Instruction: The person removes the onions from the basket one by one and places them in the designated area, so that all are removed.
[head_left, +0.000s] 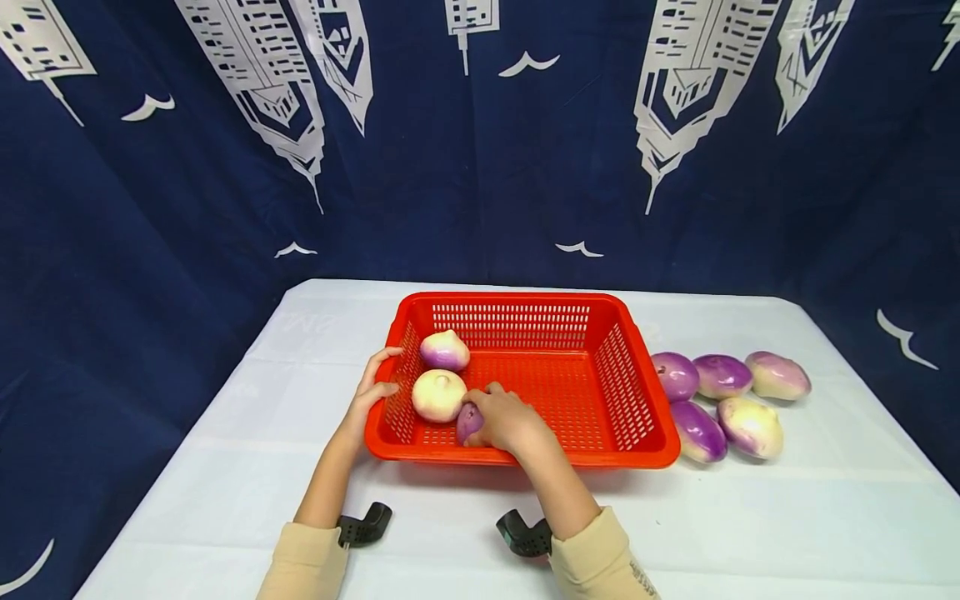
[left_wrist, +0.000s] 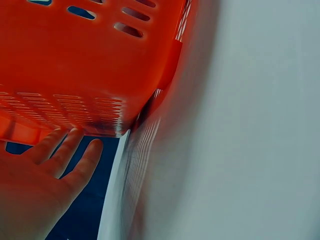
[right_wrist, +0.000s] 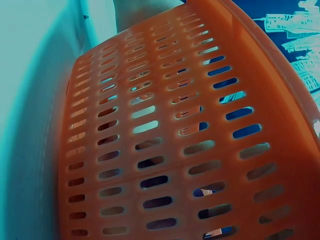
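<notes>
A red slotted plastic basket (head_left: 517,457) stands on the white table. At its left rim, my left hand (head_left: 367,393) holds on with thumb and forefinger over the edge; other fingers (left_wrist: 82,167) lie along the outer wall in the left wrist view. My right hand (head_left: 510,419) reaches over the front rim and grips a purple turnip (head_left: 468,422) low inside the basket. Beside it sits a cream turnip (head_left: 438,395), and behind that a purple-and-white turnip (head_left: 445,351). In the right wrist view, the basket's slotted wall (right_wrist: 170,165) hides most of the hand.
Right of the basket, several purple and cream turnips (head_left: 722,377) lie in a cluster, the nearest close against its wall. The white table (head_left: 225,492) extends around the basket. A dark blue printed curtain (head_left: 480,167) hangs behind.
</notes>
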